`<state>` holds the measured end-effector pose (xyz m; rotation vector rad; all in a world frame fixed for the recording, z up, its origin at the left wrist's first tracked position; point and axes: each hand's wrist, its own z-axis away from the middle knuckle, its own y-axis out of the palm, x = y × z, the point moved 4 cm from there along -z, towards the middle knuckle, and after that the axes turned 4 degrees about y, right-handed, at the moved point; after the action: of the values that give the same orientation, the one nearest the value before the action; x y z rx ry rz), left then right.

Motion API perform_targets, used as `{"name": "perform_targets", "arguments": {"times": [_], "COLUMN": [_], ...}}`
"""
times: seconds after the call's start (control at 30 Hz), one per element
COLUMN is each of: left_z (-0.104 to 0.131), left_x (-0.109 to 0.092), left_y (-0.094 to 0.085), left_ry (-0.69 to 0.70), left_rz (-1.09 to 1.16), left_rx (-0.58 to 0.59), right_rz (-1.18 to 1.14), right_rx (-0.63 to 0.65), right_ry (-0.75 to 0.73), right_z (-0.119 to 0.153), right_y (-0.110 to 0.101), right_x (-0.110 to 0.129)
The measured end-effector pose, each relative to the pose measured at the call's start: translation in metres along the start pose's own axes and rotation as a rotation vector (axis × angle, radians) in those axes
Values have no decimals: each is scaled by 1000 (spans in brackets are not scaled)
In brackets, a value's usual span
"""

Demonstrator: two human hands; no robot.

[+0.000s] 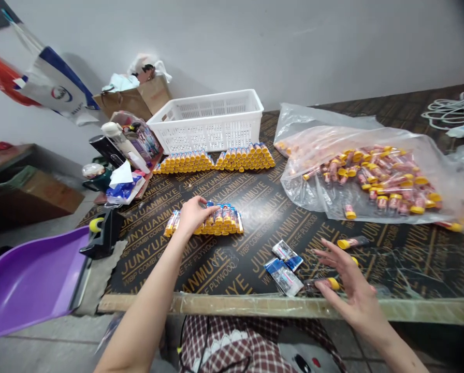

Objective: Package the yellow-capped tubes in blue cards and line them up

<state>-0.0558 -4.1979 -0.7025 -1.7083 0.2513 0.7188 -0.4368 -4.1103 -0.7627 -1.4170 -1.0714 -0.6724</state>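
My left hand (193,215) is at a small stack of capped tubes (224,220) with blue labels and yellow caps, lying in the middle of the table. Its thumb and forefinger close around the blue end of one tube (209,205) on top; the other fingertips are hidden. On the right, my right hand (350,282) is spread open above the table edge, its thumb close to a loose clear tube with a yellow cap (329,283). Another loose tube (352,242) lies just beyond its fingers. Left of this hand are blue-and-white label packs (284,274).
Two stacked rows of tubes (185,162) stand before a white plastic basket (208,129). A clear bag (317,197) spills many yellow-capped tubes at right. Bottles (119,140), a tape dispenser (103,233) and a purple dustpan (33,280) are on the left; a white cable (453,111) lies far right.
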Motion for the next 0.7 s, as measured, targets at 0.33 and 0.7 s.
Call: {"name": "perform_targets", "arguments": {"times": [0.33, 0.7], "left_z": [68, 140], "left_x": [-43, -63], "left_y": [16, 129], "left_ry": [139, 99], "left_rz": [195, 219], "left_rx": [-96, 405], "right_rz": [374, 610], "right_rx": [31, 464], "right_ry": [-62, -37], "right_z": [-9, -23], "right_y": [-41, -9], "right_x": [-18, -7]}}
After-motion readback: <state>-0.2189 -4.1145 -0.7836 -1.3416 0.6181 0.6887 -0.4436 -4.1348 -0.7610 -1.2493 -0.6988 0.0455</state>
